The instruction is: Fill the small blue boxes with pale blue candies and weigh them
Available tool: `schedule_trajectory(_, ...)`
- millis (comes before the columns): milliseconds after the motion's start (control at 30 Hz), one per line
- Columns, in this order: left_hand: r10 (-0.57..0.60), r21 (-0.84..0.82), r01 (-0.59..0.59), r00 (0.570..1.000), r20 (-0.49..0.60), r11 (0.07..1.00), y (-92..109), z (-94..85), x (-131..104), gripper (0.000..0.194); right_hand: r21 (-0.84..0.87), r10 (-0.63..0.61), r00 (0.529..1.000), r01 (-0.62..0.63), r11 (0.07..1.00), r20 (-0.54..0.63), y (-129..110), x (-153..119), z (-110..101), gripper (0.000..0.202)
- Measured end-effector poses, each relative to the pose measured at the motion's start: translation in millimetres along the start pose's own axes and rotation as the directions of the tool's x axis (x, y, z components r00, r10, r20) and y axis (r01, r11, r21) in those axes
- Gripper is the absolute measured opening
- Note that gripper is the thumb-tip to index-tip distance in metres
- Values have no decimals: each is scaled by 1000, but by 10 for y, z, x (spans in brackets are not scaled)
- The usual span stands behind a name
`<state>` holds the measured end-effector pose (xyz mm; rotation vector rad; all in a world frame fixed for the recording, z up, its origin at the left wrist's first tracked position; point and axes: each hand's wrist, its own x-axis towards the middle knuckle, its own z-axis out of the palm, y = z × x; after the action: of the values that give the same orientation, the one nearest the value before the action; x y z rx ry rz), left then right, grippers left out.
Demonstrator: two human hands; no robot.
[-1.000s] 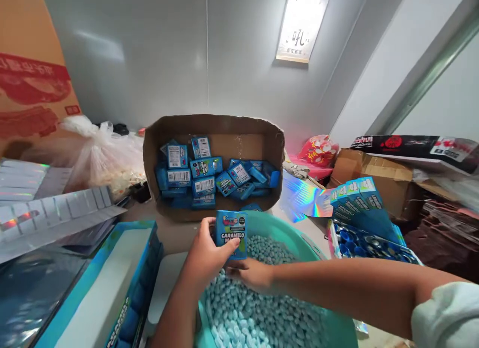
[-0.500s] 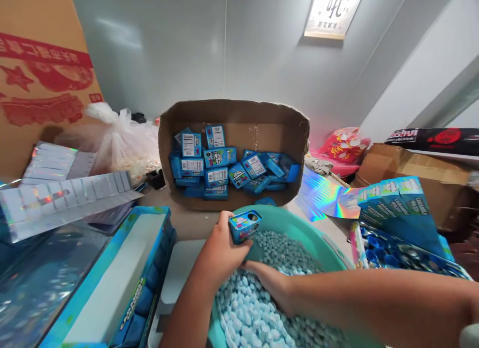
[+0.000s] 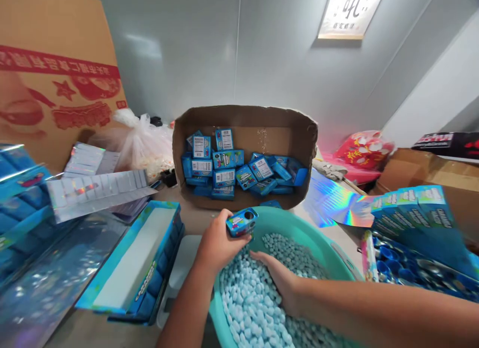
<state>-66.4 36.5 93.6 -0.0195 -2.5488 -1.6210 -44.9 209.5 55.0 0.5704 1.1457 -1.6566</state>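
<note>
My left hand [image 3: 219,240] grips a small blue box [image 3: 241,222] with a dark round hole in its top, held over the rim of a teal basin [image 3: 295,223]. Many pale blue candies [image 3: 250,308] fill the basin. My right hand [image 3: 279,283] is sunk among them, palm turned toward the left, its lower fingers buried; whether it holds candies cannot be made out. Behind the basin, a brown carton [image 3: 245,138] lies open toward me with several blue boxes [image 3: 224,177] inside.
A long blue display tray [image 3: 123,263] stands at the left beside shiny plastic [image 3: 86,268] and silvery strips [image 3: 101,190]. At the right are a display box [image 3: 422,213] with blue items, holographic sheets [image 3: 333,200] and a red bag [image 3: 364,148]. A grey wall rises behind.
The view has shifted left, showing more blue trays at the left edge. The small box has tilted slightly in my left hand. My right hand's thumb and fingers show more above the candies.
</note>
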Motion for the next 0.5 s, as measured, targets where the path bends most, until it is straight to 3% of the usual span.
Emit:
schedule_trajectory(67, -51, -26, 51, 999, -17, 998, -17, 50, -44, 41, 55, -3, 999, 1, 999, 38, -7, -74, -49, 44)
schedule_trajectory(233, -140, -34, 136, 973, -181, 990, 127, 254, -321, 39, 119, -62, 995, 53, 991, 73, 33, -338, -233, 27)
schedule_trajectory(333, -158, -34, 154, 957, -243, 987, 268, 419, -476, 42, 125, -203, 978, 195, 973, 54, 60, -497, -298, 21)
schedule_trajectory(500, -122, -49, 113, 958, -258, 992, 389, 530, -555, 38, 155, -473, 881, 464, 872, 27, 22, -624, -232, 7)
